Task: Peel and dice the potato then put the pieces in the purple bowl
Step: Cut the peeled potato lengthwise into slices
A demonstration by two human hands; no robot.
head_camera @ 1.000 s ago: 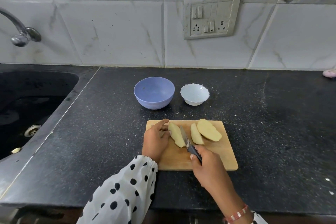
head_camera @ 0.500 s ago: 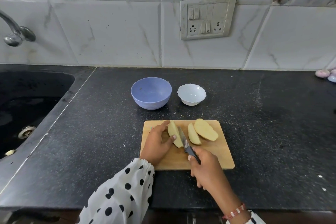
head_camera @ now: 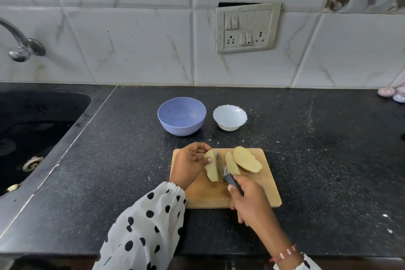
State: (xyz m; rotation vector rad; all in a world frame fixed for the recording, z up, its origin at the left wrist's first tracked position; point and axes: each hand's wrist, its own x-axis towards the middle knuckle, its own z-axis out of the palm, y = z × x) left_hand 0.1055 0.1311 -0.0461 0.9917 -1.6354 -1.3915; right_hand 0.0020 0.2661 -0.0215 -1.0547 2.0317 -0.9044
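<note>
Slicing is the step in hand, judging by the peeled potato lying in long pieces on the board. Nearest the camera, the right hand point(head_camera: 249, 201) has its fingers curled round the dark handle of the knife point(head_camera: 225, 173), blade pointing away and resting just beside the piece being worked. To do this well, the blade should come straight down and then draw back toward the body, not saw sideways, since wet potato can skid on the wood.

Next, the left hand point(head_camera: 189, 165), in a spotted sleeve point(head_camera: 149, 226), pinches the left potato piece point(head_camera: 211, 170) between thumb and fingertips at its far end. Those fingertips sit close to the blade; tucking them under and holding farther left would keep them out of its path. Laying the piece flat side down, if it is not so already, would stop it rocking.

To the right on the cutting board point(head_camera: 267, 190) lie a narrow slice point(head_camera: 231, 164) and, leaning on it, a broader slice point(head_camera: 246, 160); both still need cutting into strips, then crosswise into cubes.

Beyond the board, on the black counter point(head_camera: 328, 160), stands the purple bowl point(head_camera: 182, 116), holding no potato yet, with a small white bowl point(head_camera: 230, 117) just beside it on the right. Farther left is the sink point(head_camera: 32, 138), and the tiled wall carries a switch plate point(head_camera: 247, 27).
</note>
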